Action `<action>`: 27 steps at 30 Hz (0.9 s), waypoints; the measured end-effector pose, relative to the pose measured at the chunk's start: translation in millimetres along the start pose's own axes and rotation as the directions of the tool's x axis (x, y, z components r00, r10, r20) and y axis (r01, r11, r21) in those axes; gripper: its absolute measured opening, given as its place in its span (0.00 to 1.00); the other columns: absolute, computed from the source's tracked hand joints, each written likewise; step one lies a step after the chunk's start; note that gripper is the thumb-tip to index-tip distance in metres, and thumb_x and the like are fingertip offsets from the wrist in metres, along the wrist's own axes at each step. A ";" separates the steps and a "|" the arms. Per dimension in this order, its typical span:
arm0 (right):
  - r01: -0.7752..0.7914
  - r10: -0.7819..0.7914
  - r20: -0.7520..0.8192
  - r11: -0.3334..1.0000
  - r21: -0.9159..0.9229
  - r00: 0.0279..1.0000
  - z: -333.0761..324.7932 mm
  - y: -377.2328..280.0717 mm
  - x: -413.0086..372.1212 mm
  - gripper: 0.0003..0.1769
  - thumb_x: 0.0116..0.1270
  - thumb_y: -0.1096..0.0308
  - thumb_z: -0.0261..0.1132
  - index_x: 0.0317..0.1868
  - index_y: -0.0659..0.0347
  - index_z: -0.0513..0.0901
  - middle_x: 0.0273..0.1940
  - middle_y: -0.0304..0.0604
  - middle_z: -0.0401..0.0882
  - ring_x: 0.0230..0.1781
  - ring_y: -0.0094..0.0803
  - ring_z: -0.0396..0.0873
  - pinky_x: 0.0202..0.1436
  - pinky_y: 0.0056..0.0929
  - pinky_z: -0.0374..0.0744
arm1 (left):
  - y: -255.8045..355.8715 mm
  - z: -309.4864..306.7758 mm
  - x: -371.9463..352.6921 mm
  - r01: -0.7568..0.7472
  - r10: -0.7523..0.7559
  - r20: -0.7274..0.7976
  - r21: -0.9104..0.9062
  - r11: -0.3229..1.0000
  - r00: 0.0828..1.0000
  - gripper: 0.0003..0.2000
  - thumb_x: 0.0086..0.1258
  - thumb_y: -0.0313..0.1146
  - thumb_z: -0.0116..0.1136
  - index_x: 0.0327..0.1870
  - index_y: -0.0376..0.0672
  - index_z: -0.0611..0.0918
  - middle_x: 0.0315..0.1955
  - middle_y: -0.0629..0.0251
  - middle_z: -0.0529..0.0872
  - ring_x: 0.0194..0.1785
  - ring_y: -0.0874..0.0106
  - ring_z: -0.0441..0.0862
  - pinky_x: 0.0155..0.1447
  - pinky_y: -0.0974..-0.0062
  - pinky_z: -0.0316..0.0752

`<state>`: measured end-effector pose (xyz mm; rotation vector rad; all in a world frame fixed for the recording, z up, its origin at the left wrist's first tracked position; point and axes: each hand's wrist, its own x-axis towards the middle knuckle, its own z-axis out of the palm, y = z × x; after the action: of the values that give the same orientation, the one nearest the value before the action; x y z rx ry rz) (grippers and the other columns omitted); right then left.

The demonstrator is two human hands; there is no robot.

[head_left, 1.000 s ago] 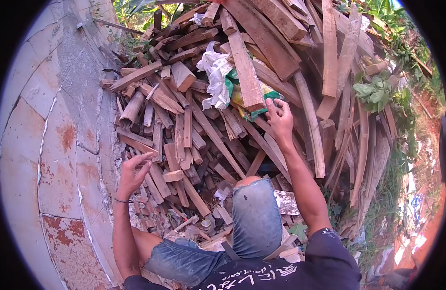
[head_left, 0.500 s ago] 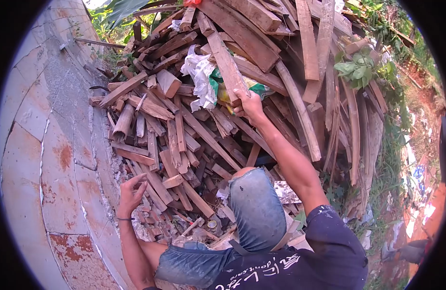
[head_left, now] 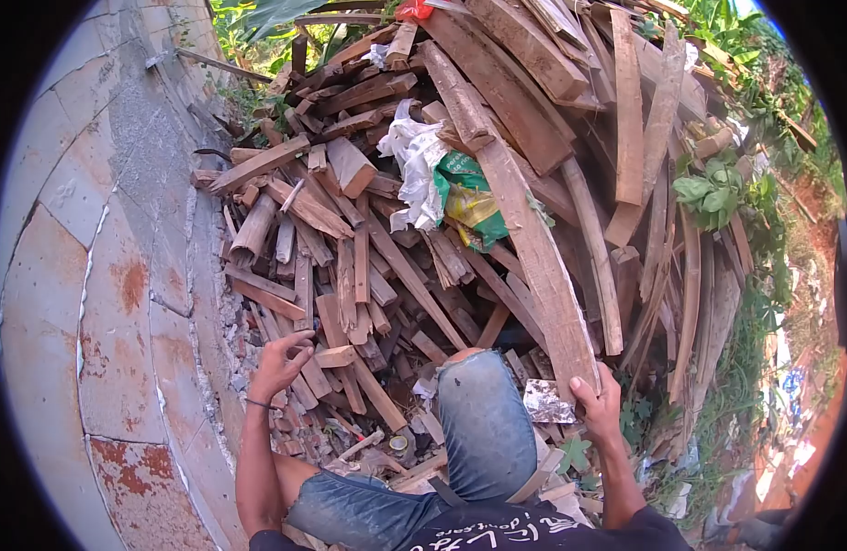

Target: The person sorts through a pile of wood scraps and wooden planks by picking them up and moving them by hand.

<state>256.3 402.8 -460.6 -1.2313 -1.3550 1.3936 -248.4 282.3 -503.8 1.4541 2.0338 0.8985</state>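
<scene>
Low, right hand (head_left: 600, 404) grips plank (head_left: 533, 248) end; left hand (head_left: 281, 363) hovers, loosely open.

Outdoor scrap-wood dump against a building. Heap of broken planks (head_left: 368, 230) piled just ahead of the right hand (head_left: 598, 404) gripping a long plank (head_left: 533, 248). Stained tiled wall (head_left: 93, 275) well to its left. Weeds (head_left: 717, 184) and red dirt (head_left: 802, 275) to its right. Plastic bags (head_left: 419, 156) wedged among the timber beyond it.

R hand (head_left: 600, 404) pulled plank (head_left: 532, 248) down.
</scene>
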 end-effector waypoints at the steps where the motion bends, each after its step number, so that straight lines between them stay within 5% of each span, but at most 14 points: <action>1: -0.015 0.012 -0.021 0.990 -0.137 1.000 -14.3 -1.5 -24.1 0.22 0.63 0.67 0.69 0.53 0.69 0.74 0.41 0.41 0.80 0.39 0.24 0.77 0.46 0.26 0.77 | -7.0 10.8 15.4 -0.009 0.009 0.013 0.006 1.000 1.000 0.18 0.67 0.32 0.64 0.57 0.40 0.82 0.37 0.59 0.89 0.39 0.72 0.87 0.47 0.71 0.81; 5: -0.044 0.011 -0.105 0.947 -0.318 0.994 -56.6 -5.2 -80.8 0.24 0.58 0.68 0.72 0.53 0.68 0.74 0.41 0.45 0.81 0.38 0.27 0.79 0.46 0.26 0.77 | 25.4 83.6 101.3 -0.113 0.111 -0.026 -0.368 0.923 0.994 0.21 0.72 0.35 0.61 0.63 0.36 0.76 0.47 0.59 0.86 0.45 0.73 0.85 0.49 0.74 0.80; 9: 0.013 -0.067 -0.073 0.816 -0.577 0.995 -77.0 -13.0 -108.5 0.26 0.56 0.67 0.73 0.53 0.68 0.74 0.41 0.49 0.82 0.38 0.32 0.81 0.46 0.27 0.78 | 126.3 162.0 182.1 0.154 0.000 0.178 -0.856 0.493 0.984 0.34 0.72 0.52 0.58 0.71 0.38 0.66 0.53 0.53 0.82 0.54 0.65 0.83 0.58 0.65 0.79; 11: -0.031 -0.018 -0.084 0.834 -0.551 0.996 -82.0 -18.4 -125.8 0.27 0.55 0.66 0.74 0.52 0.68 0.74 0.40 0.52 0.82 0.38 0.36 0.83 0.46 0.29 0.79 | 163.2 187.1 217.3 0.265 -0.040 0.263 -0.941 0.209 0.964 0.42 0.66 0.59 0.61 0.72 0.35 0.64 0.55 0.52 0.80 0.56 0.63 0.82 0.60 0.62 0.77; 14: -0.081 -0.004 -0.150 0.827 -0.557 0.989 -93.9 6.7 -149.2 0.28 0.56 0.67 0.74 0.54 0.67 0.74 0.41 0.50 0.84 0.41 0.35 0.84 0.47 0.30 0.79 | 196.0 210.2 259.2 0.343 -0.114 0.331 -0.933 0.108 0.937 0.42 0.62 0.58 0.65 0.68 0.34 0.66 0.53 0.52 0.81 0.52 0.63 0.84 0.58 0.62 0.79; 19: -0.182 0.118 -0.196 0.920 -0.346 0.973 -95.5 101.7 -152.4 0.30 0.57 0.70 0.74 0.58 0.66 0.72 0.47 0.51 0.82 0.47 0.35 0.81 0.52 0.33 0.77 | 209.0 236.7 269.0 0.308 -0.033 0.311 -0.914 0.265 0.950 0.31 0.59 0.44 0.70 0.59 0.33 0.74 0.46 0.54 0.85 0.44 0.66 0.87 0.50 0.68 0.82; 20: -0.227 0.168 -0.171 0.878 -0.422 0.971 -95.9 111.7 -148.7 0.32 0.55 0.69 0.75 0.58 0.66 0.72 0.49 0.55 0.82 0.50 0.41 0.81 0.55 0.36 0.77 | 202.9 244.4 271.9 0.273 -0.036 0.276 -0.912 0.307 0.961 0.29 0.58 0.41 0.71 0.56 0.33 0.76 0.45 0.56 0.86 0.43 0.66 0.87 0.49 0.69 0.82; 24: -0.315 0.178 -0.298 0.799 -0.512 0.938 -92.3 215.3 -132.1 0.32 0.56 0.66 0.75 0.59 0.64 0.73 0.46 0.50 0.81 0.48 0.39 0.79 0.54 0.36 0.75 | 196.2 261.3 249.8 0.158 0.016 0.172 -0.933 0.323 0.985 0.22 0.54 0.29 0.73 0.50 0.31 0.81 0.42 0.61 0.86 0.42 0.70 0.84 0.48 0.71 0.79; 27: -0.445 0.293 -0.354 0.738 -0.507 0.888 -92.1 284.4 -143.0 0.34 0.54 0.71 0.73 0.61 0.65 0.70 0.49 0.61 0.81 0.49 0.53 0.82 0.53 0.41 0.77 | 199.7 267.4 206.6 0.114 0.107 0.156 -0.938 0.326 0.982 0.23 0.58 0.26 0.70 0.54 0.31 0.78 0.45 0.58 0.86 0.46 0.69 0.85 0.50 0.71 0.81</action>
<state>394.6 255.9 -723.5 -2.1160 -1.4476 1.0366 0.4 584.2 -536.0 0.7501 0.9108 1.5133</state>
